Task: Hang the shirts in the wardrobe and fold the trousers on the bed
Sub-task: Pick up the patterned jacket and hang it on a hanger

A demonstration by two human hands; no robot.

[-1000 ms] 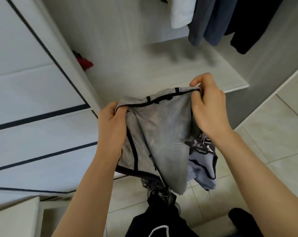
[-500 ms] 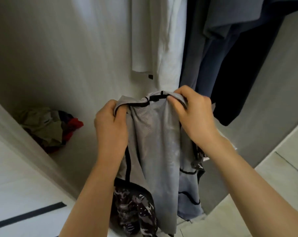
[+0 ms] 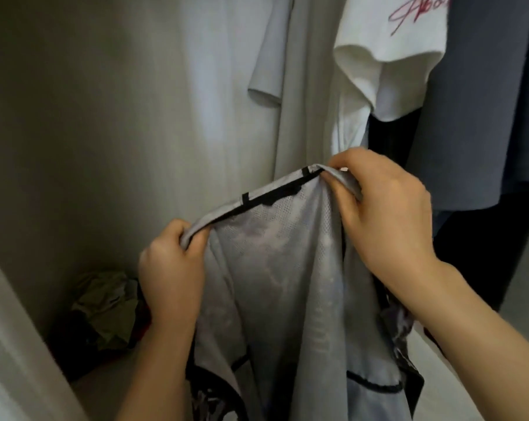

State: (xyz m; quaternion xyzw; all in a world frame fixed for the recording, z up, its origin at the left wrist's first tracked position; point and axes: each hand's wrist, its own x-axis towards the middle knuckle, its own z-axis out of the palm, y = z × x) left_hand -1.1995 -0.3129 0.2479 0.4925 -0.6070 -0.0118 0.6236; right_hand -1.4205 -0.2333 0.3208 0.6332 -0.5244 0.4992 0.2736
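A grey mesh shirt [image 3: 275,268] with black trim hangs between my two hands in front of the open wardrobe. My left hand [image 3: 172,271] grips its top edge at the lower left. Higher up and to the right, my right hand [image 3: 381,214] pinches the same edge. The shirt's lower part drops out of the frame, showing a dark camouflage print at the bottom. No hanger is visible.
A white T-shirt [image 3: 387,56] with red lettering and a pale grey shirt [image 3: 287,56] hang at the top. A blue-grey garment [image 3: 481,101] and a black one [image 3: 484,253] hang at right. Crumpled olive and red clothes [image 3: 105,311] lie on the wardrobe floor at lower left.
My view has tilted up from the wardrobe floor to the hanging clothes. Both hands have lifted the grey shirt higher, the right hand more than the left.
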